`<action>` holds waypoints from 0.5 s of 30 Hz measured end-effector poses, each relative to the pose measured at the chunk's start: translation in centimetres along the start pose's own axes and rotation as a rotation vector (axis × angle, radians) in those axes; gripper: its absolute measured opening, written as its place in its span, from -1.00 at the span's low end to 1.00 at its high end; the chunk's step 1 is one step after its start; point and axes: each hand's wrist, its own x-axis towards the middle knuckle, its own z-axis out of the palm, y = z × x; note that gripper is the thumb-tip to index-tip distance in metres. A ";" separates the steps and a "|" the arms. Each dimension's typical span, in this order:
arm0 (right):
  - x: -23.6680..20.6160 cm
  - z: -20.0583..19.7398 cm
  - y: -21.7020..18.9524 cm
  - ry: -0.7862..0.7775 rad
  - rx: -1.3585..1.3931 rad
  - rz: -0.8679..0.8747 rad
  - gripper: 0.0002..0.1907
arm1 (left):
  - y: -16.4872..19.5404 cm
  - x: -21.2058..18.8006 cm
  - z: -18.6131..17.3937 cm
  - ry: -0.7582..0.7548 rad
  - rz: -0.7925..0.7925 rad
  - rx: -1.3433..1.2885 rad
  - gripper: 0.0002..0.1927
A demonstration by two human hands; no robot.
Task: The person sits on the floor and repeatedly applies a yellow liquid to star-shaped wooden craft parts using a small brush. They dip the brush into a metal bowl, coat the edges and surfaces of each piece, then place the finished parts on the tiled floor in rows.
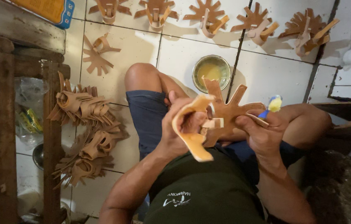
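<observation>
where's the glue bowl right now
In the head view, the round metal bowl of yellow glue sits on the white tiled floor, just beyond the cut leather piece.

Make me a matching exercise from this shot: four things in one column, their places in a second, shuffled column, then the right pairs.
Things:
1. cut leather piece
2. glue brush
3. metal bowl
4. stacked leather pieces

Places:
A. on the tiled floor, just beyond the knees
B. in the right hand
C. piled beside the wooden stand
D. held up by the left hand

Pairs: 1-D, 2-B, 3-A, 4-C
</observation>
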 end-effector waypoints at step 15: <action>-0.7 -0.1 0.5 -0.126 -0.173 0.055 -0.81 | 1.4 -1.0 -2.3 -0.103 0.114 -0.003 -0.67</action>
